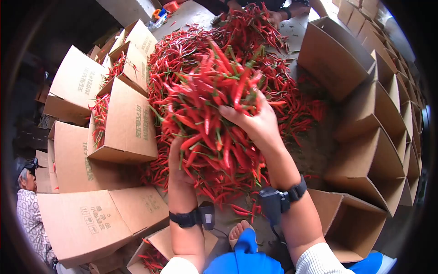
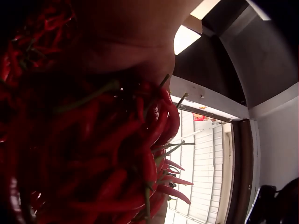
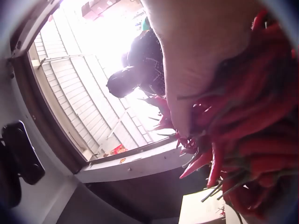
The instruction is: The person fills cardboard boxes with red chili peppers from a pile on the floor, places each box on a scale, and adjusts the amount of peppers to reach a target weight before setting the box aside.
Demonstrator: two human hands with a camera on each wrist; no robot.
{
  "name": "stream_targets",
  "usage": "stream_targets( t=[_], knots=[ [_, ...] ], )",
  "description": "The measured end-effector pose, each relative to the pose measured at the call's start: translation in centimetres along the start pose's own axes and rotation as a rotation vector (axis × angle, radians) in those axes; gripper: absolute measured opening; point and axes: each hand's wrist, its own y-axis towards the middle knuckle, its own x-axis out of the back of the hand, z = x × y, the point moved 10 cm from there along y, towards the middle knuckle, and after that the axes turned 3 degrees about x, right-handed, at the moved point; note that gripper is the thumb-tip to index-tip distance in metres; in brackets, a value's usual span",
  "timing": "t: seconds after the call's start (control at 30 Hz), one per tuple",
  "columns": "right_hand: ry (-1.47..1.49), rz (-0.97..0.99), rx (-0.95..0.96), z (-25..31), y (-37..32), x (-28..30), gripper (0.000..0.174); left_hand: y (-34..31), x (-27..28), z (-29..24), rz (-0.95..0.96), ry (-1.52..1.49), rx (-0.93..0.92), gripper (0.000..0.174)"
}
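Observation:
A big bunch of red chili peppers (image 1: 207, 114) with green stems is held up between my two hands, over a larger heap of chilies (image 1: 175, 50). My right hand (image 1: 258, 123) grips the bunch from the right, its thumb lying across the peppers. On the lower left side, my left hand (image 1: 177, 157) supports the bunch, most of its fingers hidden behind peppers. Chilies press close against the palm in the left wrist view, and pepper tips (image 3: 205, 163) stick out past the hand in the right wrist view.
Printed cardboard boxes (image 1: 123, 123) stand along the left, some with chilies inside. Open cardboard boxes (image 1: 360, 160) are stacked on the right. Across the heap, another person's hands (image 1: 275, 18) are at more chilies. A person in a patterned shirt (image 1: 32, 223) is at far left.

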Motion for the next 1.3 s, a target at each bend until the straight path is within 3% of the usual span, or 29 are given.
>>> stream_targets(
  t=[0.03,0.1,0.2,0.27,0.33,0.37,0.47,0.5,0.53,0.67,0.73,0.77,0.8,0.9,1.0,1.03,1.1,1.2,1.23,1.3],
  knots=[
    [-0.018,0.028,-0.003,0.4,0.3,-0.4,0.082,-0.1,0.2,-0.2,-0.041,0.000,0.025,0.048],
    [-0.033,0.066,-0.002,0.7,0.5,-1.2,0.083,-2.6,0.8,-2.8,-0.003,0.589,-0.439,0.047],
    [-0.023,0.141,0.005,2.4,0.4,-1.7,0.088,-2.8,-2.2,-3.9,0.167,0.456,-0.378,0.047],
    [-0.358,0.043,0.015,6.4,-0.8,0.3,0.092,-2.1,-2.8,-2.2,0.198,0.186,-0.124,0.049],
    [-0.295,0.071,-0.001,10.0,-1.7,1.6,0.092,-4.5,-9.0,-2.2,0.203,0.016,-0.064,0.050],
    [-0.251,0.043,0.049,11.4,-1.7,2.7,0.092,-5.8,-12.6,-2.4,0.235,0.039,-0.089,0.049],
    [-0.129,0.003,0.173,15.6,-1.7,6.5,0.087,-6.7,-16.6,-3.3,0.320,0.202,-0.233,0.050],
    [-0.093,0.008,0.197,17.1,-1.9,8.1,0.085,-6.8,-18.5,-2.6,0.370,0.099,-0.157,0.048],
    [-0.057,0.013,0.221,18.6,-2.2,9.7,0.082,-7.2,-20.8,-2.3,0.456,0.165,-0.210,0.047],
    [0.086,0.107,0.318,25.0,-5.5,17.9,0.047,-9.7,-29.3,2.0,0.705,0.136,-0.301,0.044],
    [0.121,0.056,0.154,26.2,-8.8,22.9,0.035,-10.1,-34.0,6.5,0.774,-0.004,0.002,0.043],
    [0.179,0.096,0.179,27.2,-10.3,24.9,0.036,-10.8,-36.1,9.0,0.804,-0.072,0.156,0.043],
    [0.234,0.135,0.204,28.0,-11.7,26.9,0.036,-11.4,-37.9,10.9,0.789,-0.085,0.184,0.041],
    [0.143,-0.002,0.196,27.8,-14.9,34.8,0.038,-12.1,-42.1,17.3,0.776,-0.057,0.253,0.040],
    [0.202,-0.160,0.204,25.4,-17.2,41.6,0.038,-13.8,-45.6,23.2,0.914,0.016,0.440,0.041],
    [0.351,-0.118,0.191,24.6,-18.1,42.1,0.038,-13.1,-45.7,25.3,0.896,0.052,0.459,0.041],
    [0.254,-0.233,0.230,21.9,-19.8,45.8,0.038,-11.0,-44.7,29.7,0.845,0.128,0.499,0.041],
    [0.148,-0.463,0.264,16.0,-22.6,50.1,0.044,-10.1,-43.5,33.1,0.862,0.314,0.408,0.038],
    [0.122,-0.550,0.269,14.3,-23.8,51.2,0.047,-10.2,-43.0,33.9,0.848,0.324,0.460,0.039],
    [-0.205,-0.599,0.279,12.8,-26.0,51.9,0.051,-9.4,-42.9,34.5,0.941,0.572,0.289,0.051]
  ],
)
